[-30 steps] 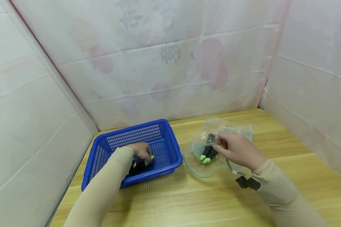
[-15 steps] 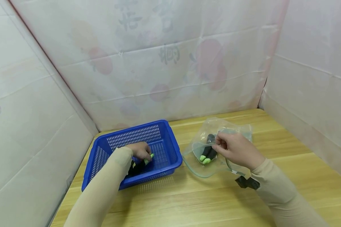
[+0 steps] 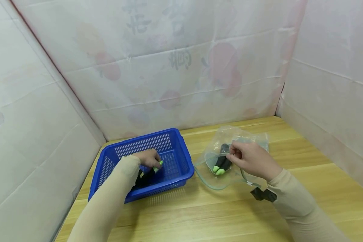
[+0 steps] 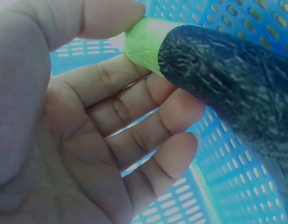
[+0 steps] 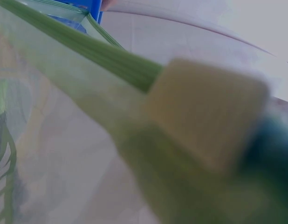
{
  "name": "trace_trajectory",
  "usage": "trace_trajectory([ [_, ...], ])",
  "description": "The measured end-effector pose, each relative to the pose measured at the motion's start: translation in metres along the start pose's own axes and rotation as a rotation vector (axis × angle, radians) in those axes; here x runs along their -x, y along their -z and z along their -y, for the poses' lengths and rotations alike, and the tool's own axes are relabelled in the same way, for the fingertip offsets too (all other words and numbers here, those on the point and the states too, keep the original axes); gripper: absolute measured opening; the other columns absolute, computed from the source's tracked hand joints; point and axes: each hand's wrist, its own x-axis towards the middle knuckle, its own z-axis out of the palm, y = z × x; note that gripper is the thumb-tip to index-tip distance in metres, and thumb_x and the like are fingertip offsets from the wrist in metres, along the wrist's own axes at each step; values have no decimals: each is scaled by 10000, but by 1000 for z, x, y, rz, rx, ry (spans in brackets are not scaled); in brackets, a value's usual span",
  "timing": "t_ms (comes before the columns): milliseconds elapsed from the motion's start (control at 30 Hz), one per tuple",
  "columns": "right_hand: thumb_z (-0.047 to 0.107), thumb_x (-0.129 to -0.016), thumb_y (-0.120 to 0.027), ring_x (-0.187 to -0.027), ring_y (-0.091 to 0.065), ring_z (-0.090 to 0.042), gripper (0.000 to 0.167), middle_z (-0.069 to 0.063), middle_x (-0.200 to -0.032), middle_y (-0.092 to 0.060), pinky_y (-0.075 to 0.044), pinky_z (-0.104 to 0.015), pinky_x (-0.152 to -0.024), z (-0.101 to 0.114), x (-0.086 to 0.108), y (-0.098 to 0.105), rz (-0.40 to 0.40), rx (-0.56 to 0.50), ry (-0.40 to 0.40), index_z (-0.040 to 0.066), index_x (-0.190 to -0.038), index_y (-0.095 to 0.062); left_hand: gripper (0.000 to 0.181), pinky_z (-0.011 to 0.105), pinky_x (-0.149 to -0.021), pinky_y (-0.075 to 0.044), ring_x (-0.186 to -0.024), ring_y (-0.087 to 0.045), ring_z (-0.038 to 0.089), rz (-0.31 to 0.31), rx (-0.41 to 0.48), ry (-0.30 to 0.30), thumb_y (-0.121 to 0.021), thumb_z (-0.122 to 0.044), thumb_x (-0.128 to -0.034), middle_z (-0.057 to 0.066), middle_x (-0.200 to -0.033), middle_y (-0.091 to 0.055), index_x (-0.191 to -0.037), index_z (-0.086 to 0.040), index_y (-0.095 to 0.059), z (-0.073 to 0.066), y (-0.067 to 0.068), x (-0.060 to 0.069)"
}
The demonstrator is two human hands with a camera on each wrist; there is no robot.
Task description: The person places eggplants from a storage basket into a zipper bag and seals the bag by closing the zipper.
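Note:
Inside the blue basket (image 3: pixel 186 172), my left hand (image 3: pixel 149 158) pinches the light green stem end of a dark eggplant (image 4: pixel 228 70) between thumb and fingers. The other fingers lie loosely bent under it in the left wrist view. More dark shapes lie in the basket, partly hidden by the left sleeve. My right hand (image 3: pixel 254 159) pinches the rim of a clear zip bag (image 3: pixel 219 183), whose mouth gapes toward the basket. Two dark eggplants (image 3: pixel 223 159) with green ends lie in the bag. The right wrist view shows the bag's green zip strip (image 5: pixel 102 51); the right fingers are not visible there.
The wooden table (image 3: pixel 181 218) carries both the basket and the bag. White printed sheets (image 3: pixel 181 84) wall it in at the back and on both sides. A blurred tan block (image 5: pixel 209 107) crosses the right wrist view.
My left hand has shifted very slightly up, and the eggplant's green end with it. The right hand and the bag have stayed in place.

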Motion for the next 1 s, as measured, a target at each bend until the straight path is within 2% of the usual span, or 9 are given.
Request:
trace_trajectory([
  [133,129,-867,-700,-513,-385,-16,198,134,-619,-448,-377,-226,-504,-1,-1,-1,-6,2,15,200,-773,-540,435,273,-486,-254,-461,-232,111,-29,-34,-4,-624,-174,-891,-58,-514,-285,-543,-193,-364,2,3,5],
  [300,121,-868,-694,-507,-382,-11,201,140,-614,-448,-376,-223,-498,-1,-2,-1,-9,-1,26,204,-767,-541,440,269,-475,-246,-454,-208,102,-57,-71,-12,-596,-161,-904,-54,-501,-296,-534,-197,-360,-1,10,14],
  [500,138,-876,-694,-500,-374,-9,198,141,-612,-446,-371,-223,-495,-2,-2,0,-7,11,21,209,-773,-540,399,269,-478,-261,-463,-230,103,-126,-93,-21,-598,-155,-909,-48,-526,-293,-559,-185,-409,-8,19,24],
  [700,138,-868,-702,-504,-373,-7,203,143,-612,-443,-370,-222,-495,-2,-1,0,-10,7,23,210,-766,-542,314,266,-511,-313,-494,-310,102,-193,-113,-41,-620,-192,-924,-39,-567,-359,-631,-162,-512,-9,22,32],
  [1000,136,-868,-700,-500,-374,-5,197,141,-611,-445,-370,-220,-488,-4,-3,0,-11,7,22,205,-767,-545,317,279,-524,-328,-525,-354,111,-254,-133,-18,-655,-284,-922,-14,-606,-394,-685,-136,-503,-12,27,46],
])
